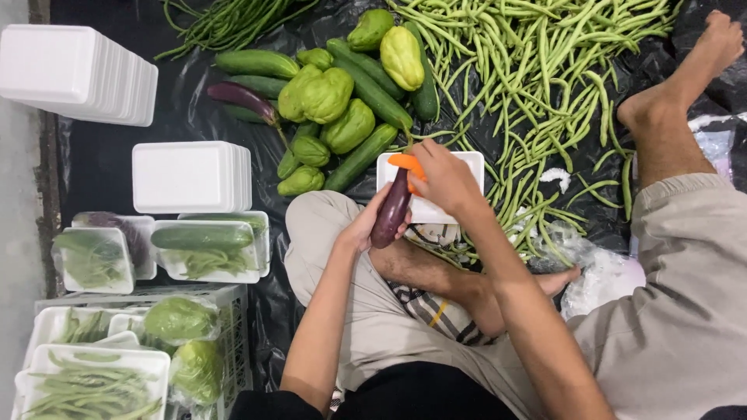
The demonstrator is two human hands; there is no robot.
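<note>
We hold one glossy purple eggplant (391, 211) in our left hand (366, 227), fingers curled around its lower end, the forearm reaching up from the lap. Our right hand (443, 177) is closed over one orange carrot (407, 165), pressing it down onto a white foam tray (429, 187) that lies just under both hands; the right arm runs out long and straight from the lower right. The eggplant's upper end rests on the tray's near edge, touching the carrot.

Just beyond the hands lies a heap of knobbly pale-green chayotes (327, 95), about nine, mixed with some six smooth dark cucumbers (372, 92) and one second eggplant (243, 96). To the right of the right hand spreads a loose pile of thin long beans (537, 70), too many to count, on black plastic sheeting (187, 117) over the floor.

Left of the left hand stand two stacks of empty foam trays (191, 176), then about four wrapped trays of vegetables (204, 247), and nearer us a white plastic crate (226, 303) carrying more wrapped packs.
</note>
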